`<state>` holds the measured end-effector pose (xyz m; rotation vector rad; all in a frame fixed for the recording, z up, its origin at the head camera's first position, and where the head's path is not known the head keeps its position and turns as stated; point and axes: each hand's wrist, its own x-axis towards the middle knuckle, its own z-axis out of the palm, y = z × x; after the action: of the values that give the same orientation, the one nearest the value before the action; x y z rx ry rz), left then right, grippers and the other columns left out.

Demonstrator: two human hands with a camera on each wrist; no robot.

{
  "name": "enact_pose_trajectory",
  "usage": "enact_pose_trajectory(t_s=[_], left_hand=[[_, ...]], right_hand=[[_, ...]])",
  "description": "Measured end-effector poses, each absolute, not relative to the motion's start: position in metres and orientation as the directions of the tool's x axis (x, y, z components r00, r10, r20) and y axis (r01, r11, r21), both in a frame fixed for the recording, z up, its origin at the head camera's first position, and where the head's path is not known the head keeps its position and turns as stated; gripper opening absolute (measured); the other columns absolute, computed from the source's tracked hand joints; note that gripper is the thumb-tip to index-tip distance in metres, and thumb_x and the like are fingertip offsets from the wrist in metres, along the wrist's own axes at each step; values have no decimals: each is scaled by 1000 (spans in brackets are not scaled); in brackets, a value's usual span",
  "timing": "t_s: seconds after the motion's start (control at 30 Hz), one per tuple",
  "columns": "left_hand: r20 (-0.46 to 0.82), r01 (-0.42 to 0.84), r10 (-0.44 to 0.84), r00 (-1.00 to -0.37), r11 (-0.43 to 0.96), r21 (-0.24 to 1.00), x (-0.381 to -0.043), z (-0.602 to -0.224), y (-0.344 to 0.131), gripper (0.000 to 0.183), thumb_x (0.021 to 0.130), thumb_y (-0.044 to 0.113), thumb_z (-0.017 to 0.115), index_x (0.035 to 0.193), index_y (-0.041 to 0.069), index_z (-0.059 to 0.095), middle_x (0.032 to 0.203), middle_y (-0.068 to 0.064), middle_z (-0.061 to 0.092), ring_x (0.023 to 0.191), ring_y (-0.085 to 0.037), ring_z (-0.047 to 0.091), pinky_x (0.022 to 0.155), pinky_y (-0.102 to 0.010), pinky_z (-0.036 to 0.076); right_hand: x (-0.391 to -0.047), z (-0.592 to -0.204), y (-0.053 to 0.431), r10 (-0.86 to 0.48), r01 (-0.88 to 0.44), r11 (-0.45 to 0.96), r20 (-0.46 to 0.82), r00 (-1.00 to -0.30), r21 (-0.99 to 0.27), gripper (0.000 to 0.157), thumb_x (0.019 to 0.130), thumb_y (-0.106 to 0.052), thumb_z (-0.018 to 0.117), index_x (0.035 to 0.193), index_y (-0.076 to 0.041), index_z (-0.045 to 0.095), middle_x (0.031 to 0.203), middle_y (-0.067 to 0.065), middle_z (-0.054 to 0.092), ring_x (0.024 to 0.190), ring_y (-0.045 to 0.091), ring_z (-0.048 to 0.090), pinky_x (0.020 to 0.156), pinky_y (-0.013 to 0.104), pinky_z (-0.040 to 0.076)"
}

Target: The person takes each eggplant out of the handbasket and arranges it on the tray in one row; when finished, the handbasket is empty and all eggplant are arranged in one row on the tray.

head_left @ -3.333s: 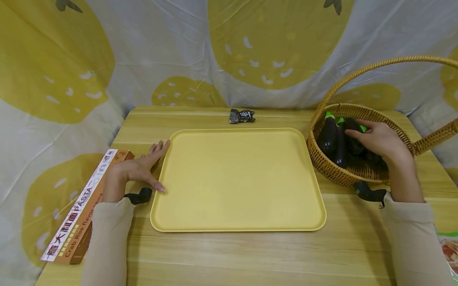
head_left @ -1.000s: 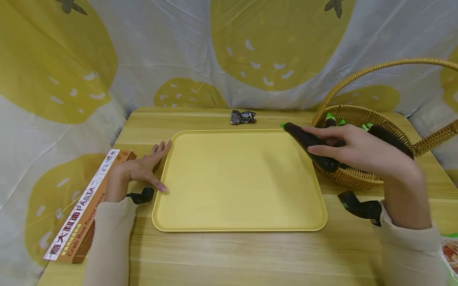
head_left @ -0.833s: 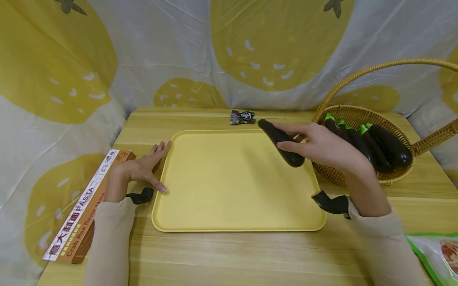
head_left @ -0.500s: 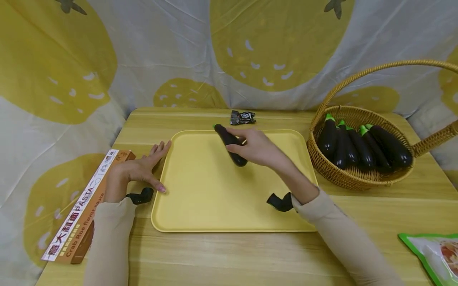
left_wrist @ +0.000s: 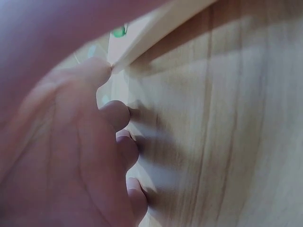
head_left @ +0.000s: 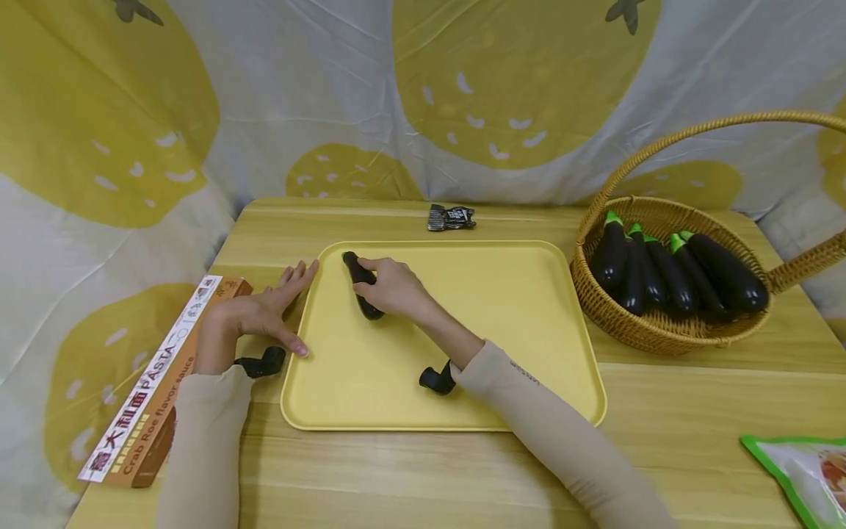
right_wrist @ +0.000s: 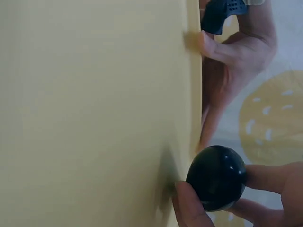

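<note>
In the head view my right hand (head_left: 395, 288) pinches a dark eggplant (head_left: 370, 308) between thumb and fingers, over the left part of the yellow tray (head_left: 463, 367). The right wrist view shows the rounded end of that eggplant (right_wrist: 215, 179) with a shadow beside it on the tray; whether it touches the tray I cannot tell. My left hand (head_left: 261, 312) rests against the tray's left edge, fingers spread, thumb on the rim. At the right stands a wicker basket (head_left: 644, 334) with several more eggplants (head_left: 727, 273) lying side by side, green stem ends toward the back.
A long pasta box (head_left: 155, 389) lies left of the left forearm. Behind the tray is a small black packet (head_left: 451, 218). A green-edged bag (head_left: 800, 463) lies at the front right. The basket's tall handle (head_left: 694, 126) arches upward, and a patterned cloth hangs behind the table.
My right hand reached into the basket, took an eggplant out and carried it left across the tray, lowering it toward the left side. The left hand has stayed at the tray's edge.
</note>
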<state>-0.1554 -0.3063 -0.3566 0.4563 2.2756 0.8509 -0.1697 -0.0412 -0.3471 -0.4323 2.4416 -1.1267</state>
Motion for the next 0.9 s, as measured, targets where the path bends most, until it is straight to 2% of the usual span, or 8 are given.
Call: enact_pose_trajectory(t_s=[0.27,0.57,0.67,0.73,0.8,0.87,0.9], left_hand=[[-464,83,511,-724,732,676,-155,-356,-305,153,68,34,98,164,17,-20,167,-22,-33,152,-47,-33,115,-80,-13],[-468,79,506,-724,736,673,-155,-357,-306,153,68,34,98,165,17,-19,167,-22,-32,152,-48,-33,115,-80,-13],[-465,81,508,-725,733,675,-155,-357,-306,152,69,33,98,165,17,-19,167,-22,-32,152,-48,-32,115,-81,-12],[-465,76,510,-724,729,680,-155,-357,-306,152,69,32,98,165,18,-19,167,-21,-32,152,-47,-33,114,-80,-13],[-466,73,511,-722,727,683,-155,-357,-306,151,69,32,98,165,18,-19,167,-21,-33,152,-48,-33,114,-81,-14],[-468,70,511,-721,726,685,-155,-357,-307,151,70,31,97,165,18,-19,166,-21,-34,151,-48,-34,113,-81,-15],[-469,69,511,-720,726,684,-155,-358,-307,151,70,31,97,165,19,-19,166,-21,-34,151,-48,-34,113,-81,-16]], right_hand=[[-169,-354,-61,-439,-153,645,-199,-876,-749,57,106,-27,60,158,-14,43,43,-5,38,36,7,25,39,19,27],[-165,-354,-69,-486,-160,604,-202,-851,-781,57,106,-25,59,157,-6,43,43,-7,35,37,6,24,41,18,26],[-164,-354,-69,-507,-148,578,-211,-836,-802,59,106,-25,59,159,-6,40,45,-4,41,38,7,24,42,19,26],[-164,-354,-70,-518,-137,565,-220,-827,-814,61,106,-25,59,160,-7,38,51,4,53,38,7,24,42,19,27],[-163,-354,-70,-524,-125,561,-234,-819,-818,62,106,-25,59,161,-8,36,70,11,71,37,7,25,42,19,27],[-162,-355,-71,-526,-114,558,-243,-815,-822,63,106,-25,59,162,-10,35,96,15,79,37,7,26,41,19,28],[-162,-355,-71,-527,-109,556,-248,-813,-824,64,106,-26,60,162,-11,34,97,15,79,37,7,27,41,19,28]])
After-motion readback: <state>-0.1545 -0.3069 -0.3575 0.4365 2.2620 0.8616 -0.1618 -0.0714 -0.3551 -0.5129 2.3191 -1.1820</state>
